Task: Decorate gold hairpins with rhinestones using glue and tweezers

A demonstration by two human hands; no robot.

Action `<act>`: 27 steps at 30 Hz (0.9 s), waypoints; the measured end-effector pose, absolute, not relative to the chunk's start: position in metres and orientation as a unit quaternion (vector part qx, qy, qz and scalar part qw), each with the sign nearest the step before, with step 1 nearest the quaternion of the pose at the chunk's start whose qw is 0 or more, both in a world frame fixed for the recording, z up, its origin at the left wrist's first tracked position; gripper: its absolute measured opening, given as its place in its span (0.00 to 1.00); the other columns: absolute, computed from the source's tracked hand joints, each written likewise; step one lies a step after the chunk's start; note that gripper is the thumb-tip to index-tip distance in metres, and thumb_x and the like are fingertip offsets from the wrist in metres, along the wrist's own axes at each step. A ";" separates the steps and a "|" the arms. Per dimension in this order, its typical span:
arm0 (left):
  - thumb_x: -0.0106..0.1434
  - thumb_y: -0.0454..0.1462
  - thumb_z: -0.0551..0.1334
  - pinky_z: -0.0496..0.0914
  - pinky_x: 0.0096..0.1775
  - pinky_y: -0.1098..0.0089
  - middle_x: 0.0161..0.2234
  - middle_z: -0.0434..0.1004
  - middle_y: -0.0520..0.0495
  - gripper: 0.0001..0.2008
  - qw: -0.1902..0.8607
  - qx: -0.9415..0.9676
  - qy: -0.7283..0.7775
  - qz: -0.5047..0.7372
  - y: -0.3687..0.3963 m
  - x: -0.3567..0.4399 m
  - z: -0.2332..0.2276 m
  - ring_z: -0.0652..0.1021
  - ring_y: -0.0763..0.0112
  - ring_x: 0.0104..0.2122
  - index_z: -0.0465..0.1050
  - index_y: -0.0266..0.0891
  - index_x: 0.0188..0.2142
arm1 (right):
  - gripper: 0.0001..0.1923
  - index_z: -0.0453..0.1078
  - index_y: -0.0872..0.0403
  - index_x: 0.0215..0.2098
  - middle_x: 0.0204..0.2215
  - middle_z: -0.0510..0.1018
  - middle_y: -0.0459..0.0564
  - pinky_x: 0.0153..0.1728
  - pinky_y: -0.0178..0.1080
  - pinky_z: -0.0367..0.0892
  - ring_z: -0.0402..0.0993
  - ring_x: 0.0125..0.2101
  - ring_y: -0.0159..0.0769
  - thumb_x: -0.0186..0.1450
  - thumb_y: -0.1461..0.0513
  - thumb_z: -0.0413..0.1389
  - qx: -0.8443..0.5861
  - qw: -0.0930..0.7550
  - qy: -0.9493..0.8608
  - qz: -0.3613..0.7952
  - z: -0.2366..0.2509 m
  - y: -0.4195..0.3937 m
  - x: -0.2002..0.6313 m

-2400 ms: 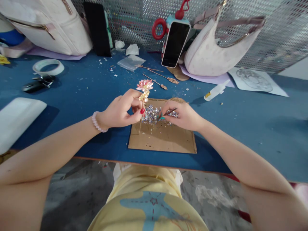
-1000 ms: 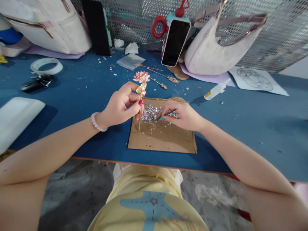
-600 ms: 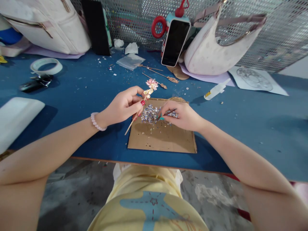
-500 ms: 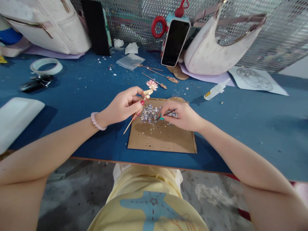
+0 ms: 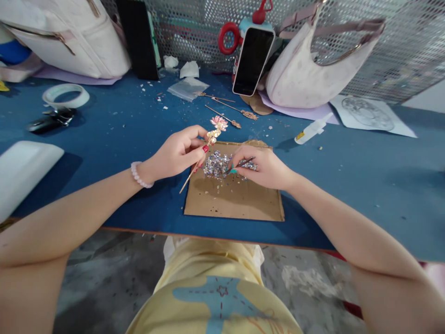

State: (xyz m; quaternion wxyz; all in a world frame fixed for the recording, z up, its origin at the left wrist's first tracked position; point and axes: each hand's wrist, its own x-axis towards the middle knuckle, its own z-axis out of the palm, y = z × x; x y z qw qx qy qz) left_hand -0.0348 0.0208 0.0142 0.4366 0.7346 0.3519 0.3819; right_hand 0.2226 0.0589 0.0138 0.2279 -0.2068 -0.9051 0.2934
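**Hairpin and pick over the gem pile**

Left hand [image 5: 175,154] pinched on a flowered hairpin [image 5: 207,141], held tilted, flower end far and right, bare tip near and left over the card [image 5: 233,197] edge. Right hand [image 5: 264,166] closed on a thin pick [image 5: 239,164], tip pointing left into the gems [image 5: 218,163] heaped on the card's far half. Pick's tip hard to make out among the sparkle; whether a gem clings to it cannot be told. Hairpin's middle hidden behind left fingers [image 5: 194,147]. Further hairpins [image 5: 229,109] lying on the blue table [image 5: 347,176], far of the card. Phone [image 5: 249,61] propped against the mesh, top cut off.
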 end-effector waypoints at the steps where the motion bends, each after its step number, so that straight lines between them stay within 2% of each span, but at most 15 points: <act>1: 0.66 0.30 0.55 0.67 0.22 0.76 0.19 0.71 0.59 0.06 0.435 0.735 0.352 0.381 0.021 -0.035 0.014 0.71 0.80 0.17 0.62 0.40 0.42 | 0.04 0.71 0.55 0.37 0.37 0.79 0.51 0.42 0.39 0.71 0.77 0.38 0.34 0.66 0.66 0.54 -0.207 0.229 -0.905 0.294 0.014 0.059 0.223; 10: 0.63 0.30 0.56 0.68 0.21 0.75 0.19 0.72 0.59 0.08 0.430 0.732 0.371 0.377 0.021 -0.035 0.014 0.72 0.78 0.17 0.63 0.41 0.41 | 0.04 0.71 0.54 0.36 0.36 0.80 0.50 0.42 0.40 0.71 0.77 0.37 0.34 0.66 0.65 0.54 -0.209 0.228 -0.904 0.295 0.012 0.059 0.222; 27: 0.64 0.30 0.56 0.68 0.23 0.73 0.20 0.72 0.59 0.08 0.418 0.750 0.363 0.362 0.022 -0.037 0.012 0.72 0.77 0.18 0.62 0.42 0.42 | 0.04 0.71 0.54 0.37 0.37 0.80 0.50 0.42 0.39 0.72 0.77 0.38 0.34 0.65 0.65 0.54 -0.218 0.228 -0.899 0.304 0.014 0.058 0.223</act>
